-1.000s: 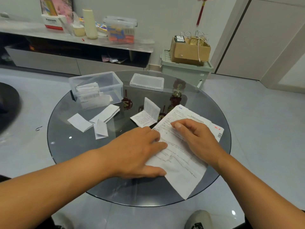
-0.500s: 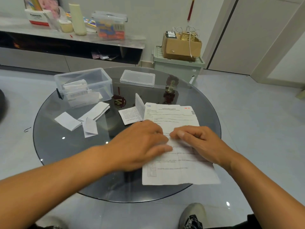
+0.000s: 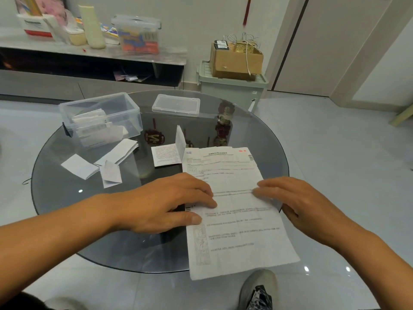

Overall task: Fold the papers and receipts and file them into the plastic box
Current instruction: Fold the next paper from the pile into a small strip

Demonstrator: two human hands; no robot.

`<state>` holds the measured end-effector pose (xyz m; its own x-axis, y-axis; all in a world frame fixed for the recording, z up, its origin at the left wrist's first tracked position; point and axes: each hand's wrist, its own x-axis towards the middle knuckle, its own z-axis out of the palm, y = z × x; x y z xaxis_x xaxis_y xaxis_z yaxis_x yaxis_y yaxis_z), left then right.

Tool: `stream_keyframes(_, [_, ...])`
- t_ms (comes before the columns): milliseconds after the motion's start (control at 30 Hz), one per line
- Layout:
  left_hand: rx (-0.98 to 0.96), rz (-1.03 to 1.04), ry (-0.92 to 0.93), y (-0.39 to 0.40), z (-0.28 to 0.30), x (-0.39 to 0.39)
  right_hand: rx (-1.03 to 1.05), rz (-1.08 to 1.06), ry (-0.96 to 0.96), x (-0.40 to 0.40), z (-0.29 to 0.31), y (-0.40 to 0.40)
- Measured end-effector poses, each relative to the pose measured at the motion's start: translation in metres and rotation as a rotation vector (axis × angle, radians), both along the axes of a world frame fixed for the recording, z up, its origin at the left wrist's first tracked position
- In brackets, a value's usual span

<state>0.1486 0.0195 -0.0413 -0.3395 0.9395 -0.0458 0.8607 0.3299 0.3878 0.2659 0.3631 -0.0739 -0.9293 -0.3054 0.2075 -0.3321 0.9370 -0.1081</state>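
Several folded receipts (image 3: pixel 93 125) already stand in the plastic box (image 3: pixel 101 118) near the tabletop's (image 3: pixel 67 198) far left edge; more folded slips (image 3: pixel 98 165) wait beside it. The large sheet (image 3: pixel 234 211) overhangs the near edge, unfolded, with left hand (image 3: pixel 165 202) and right hand (image 3: pixel 297 202) pressing it flat, fingers extended, grasping nothing.

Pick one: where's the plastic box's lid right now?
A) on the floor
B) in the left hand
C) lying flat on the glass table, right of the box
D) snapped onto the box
C: the lid lies flat on the glass table, to the right of the open plastic box, which already holds folded papers; both hands rest on the large sheet, not on the lid.
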Motion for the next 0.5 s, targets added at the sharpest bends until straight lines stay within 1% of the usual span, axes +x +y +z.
stream_keyframes(100, [-0.001, 0.007, -0.014, 0.000, 0.001, 0.001, 0.056, 0.033, -0.079, 0.010, 0.000, -0.005])
stream_keyframes(133, [-0.007, 0.010, -0.019, -0.001, 0.002, 0.002, 0.036, 0.033, -0.105, 0.013, 0.000, -0.006])
stream_keyframes(233, [-0.057, 0.007, -0.073, -0.003, 0.007, 0.005, -0.140, -0.004, -0.148, 0.015, -0.001, -0.007])
stream_keyframes(333, [-0.083, 0.023, -0.149, -0.006, 0.010, 0.008, -0.217, -0.021, -0.177, 0.013, -0.001, -0.008])
stream_keyframes(400, [-0.072, 0.040, -0.085, -0.010, 0.006, 0.010, -0.260, -0.029, -0.234, 0.012, 0.009, -0.009])
stream_keyframes(500, [-0.079, 0.026, 0.081, -0.013, -0.001, 0.014, -0.434, 0.018, -0.306, 0.009, 0.026, -0.006])
